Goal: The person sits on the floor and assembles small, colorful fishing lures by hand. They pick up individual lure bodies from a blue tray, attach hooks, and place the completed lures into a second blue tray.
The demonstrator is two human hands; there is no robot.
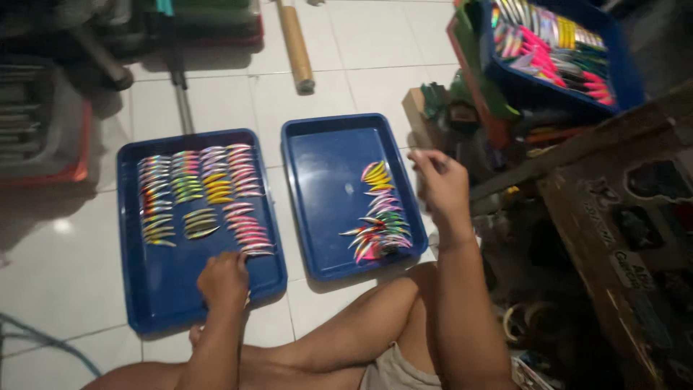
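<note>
Lures (249,249) touching left grip (224,280), right grip (440,180) lifted beside right tray (317,217)

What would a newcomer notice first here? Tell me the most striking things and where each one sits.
Two blue trays on the white tiled floor: the left tray holds neat rows of colourful fishing lures, with the left hand at its near end. The right tray carries a looser pile of lures, and the right hand hovers at its far edge. A blue crate of lures sits top right.
</note>
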